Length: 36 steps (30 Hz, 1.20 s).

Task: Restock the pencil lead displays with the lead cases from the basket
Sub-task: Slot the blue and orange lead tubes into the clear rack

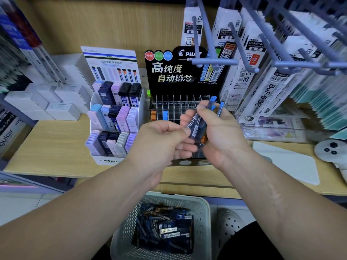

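Head view. The right hand (221, 136), just right of centre, has its fingers curled round a bundle of lead cases (200, 124). These are dark tubes with blue and orange caps, tilted with the blue caps toward 1 o'clock. The left hand (165, 141), at centre, has curled fingers; its thumb and forefinger pinch the lower part of the same bundle. Both hands are in front of the Pilot display (174, 72) at 12 o'clock, whose clear slots (176, 111) hold a few orange and blue cases at the left end. The Mono display (114, 117), at 10 o'clock, stands just beside it with its rows filled. The basket (205, 209), at 6 o'clock below the shelf (52, 147) edge, contains loose lead cases (165, 226). Refill packs (262, 62) hang at 2 o'clock.
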Each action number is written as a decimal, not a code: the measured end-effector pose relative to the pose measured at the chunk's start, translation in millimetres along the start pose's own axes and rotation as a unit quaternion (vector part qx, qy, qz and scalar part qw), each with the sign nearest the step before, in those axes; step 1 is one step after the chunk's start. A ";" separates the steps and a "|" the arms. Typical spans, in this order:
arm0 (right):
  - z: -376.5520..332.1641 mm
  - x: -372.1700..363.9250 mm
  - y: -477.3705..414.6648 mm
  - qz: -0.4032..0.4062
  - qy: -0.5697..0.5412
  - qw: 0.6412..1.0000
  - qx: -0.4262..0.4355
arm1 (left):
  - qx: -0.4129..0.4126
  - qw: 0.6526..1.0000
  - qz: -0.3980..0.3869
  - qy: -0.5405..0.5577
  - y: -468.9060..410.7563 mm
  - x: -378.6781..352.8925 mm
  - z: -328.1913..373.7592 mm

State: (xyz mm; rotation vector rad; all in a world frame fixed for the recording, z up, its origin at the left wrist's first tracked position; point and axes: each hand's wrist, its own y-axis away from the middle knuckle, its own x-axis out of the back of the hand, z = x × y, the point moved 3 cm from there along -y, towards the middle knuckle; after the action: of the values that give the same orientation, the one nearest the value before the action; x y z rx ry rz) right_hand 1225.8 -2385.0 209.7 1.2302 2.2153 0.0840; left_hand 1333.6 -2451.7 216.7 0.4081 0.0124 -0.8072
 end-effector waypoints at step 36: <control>0.6 8.6 0.7 0.022 0.057 0.997 -0.040 | -0.197 0.866 -0.008 -0.459 2.8 68.6 34.6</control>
State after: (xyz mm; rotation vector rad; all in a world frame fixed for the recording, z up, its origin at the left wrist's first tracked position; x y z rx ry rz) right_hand 1223.3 -2377.9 205.4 1.2582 2.2576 0.2641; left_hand 1378.4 -2510.4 238.3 -0.3947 -0.7028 -0.9250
